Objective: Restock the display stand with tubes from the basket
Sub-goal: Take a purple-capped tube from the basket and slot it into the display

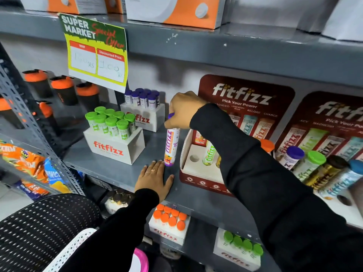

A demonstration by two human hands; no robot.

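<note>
I see my right hand [183,110] pinching a tube [171,147] by its purple cap, fingers curled round the top. The tube is white with red "fitfizz" lettering down its side and a purple-and-orange band at the foot. It hangs upright, its base at or just above the grey shelf [110,169]; I cannot tell if it touches. It sits just left of the stand [198,173], at nine o'clock from it.

My left hand [154,178] lies flat on the shelf, fingers spread, palm down, at six o'clock from the tube, fingertips close to its base. It holds nothing.

The stand is dark red card with a white stepped insert. One round hole [194,158] at its left end is open. A green-lettered tube [209,155] stands in the next slot to the right; my right sleeve covers the rest.

Open shelf runs between the stand's left wall and the white box of green-capped tubes [113,138] at ten o'clock. Behind that, a second box of purple-capped tubes [142,108] stands near the back wall.

The shelf is smooth painted metal with a straight front lip. At lower left a white perforated basket [74,246] rim shows, its contents hidden.
</note>
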